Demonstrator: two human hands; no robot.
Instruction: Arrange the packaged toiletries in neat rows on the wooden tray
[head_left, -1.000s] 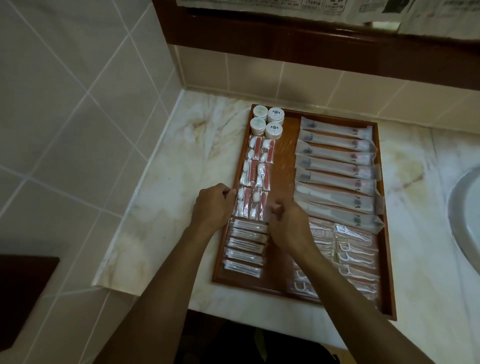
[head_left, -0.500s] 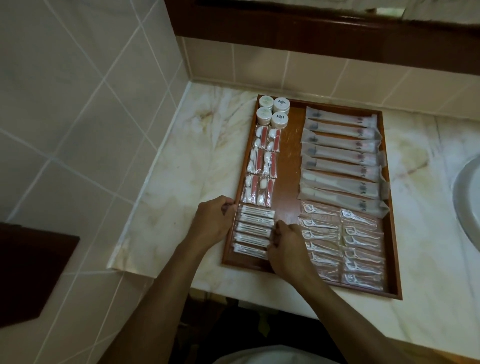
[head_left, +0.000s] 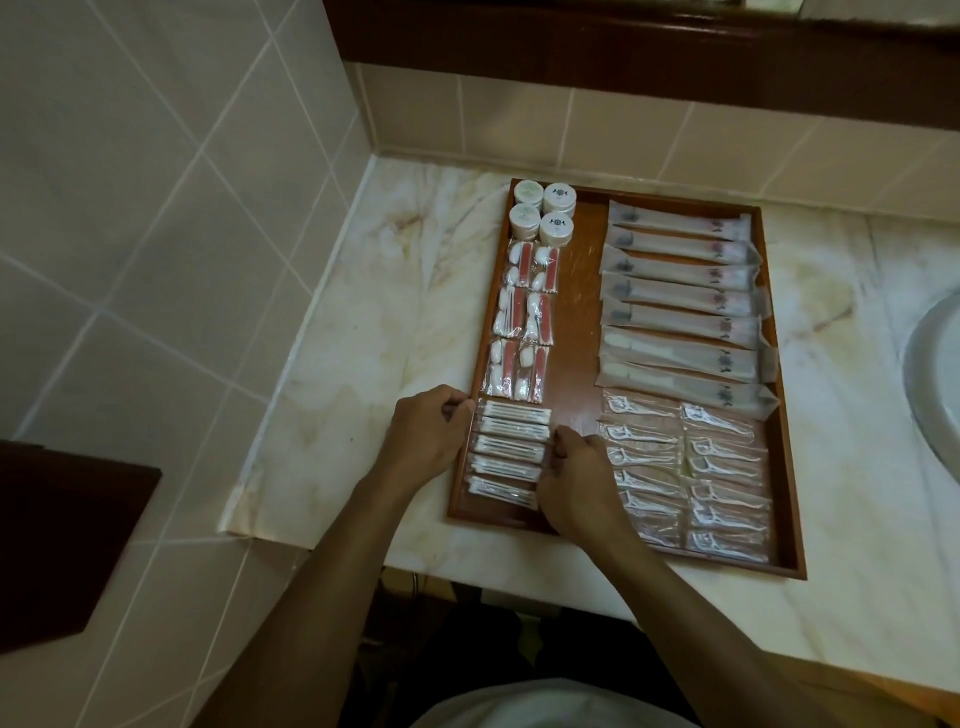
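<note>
A wooden tray (head_left: 576, 312) lies on the marble counter (head_left: 395, 322). It holds four round white jars (head_left: 543, 213), red-and-white sachets (head_left: 519, 322), long toothbrush packets (head_left: 680, 301), floss pick packets (head_left: 685, 467) and a column of cotton swab packets (head_left: 511, 452) at its near left corner. My left hand (head_left: 426, 436) rests at the tray's left rim, its curled fingers pinching the left ends of the swab packets. My right hand (head_left: 576, 478) is inside the tray, fingers curled against the right ends. It hides part of the nearest floss packets.
A tiled wall runs along the counter's left side and back. The rim of a white sink (head_left: 935, 384) curves in at the far right. A dark wooden surface (head_left: 62, 545) sits low on the left, below counter level.
Both hands moved toward me, from the lowest red-and-white sachets to the cotton swab packets. In the last half second they have barely shifted.
</note>
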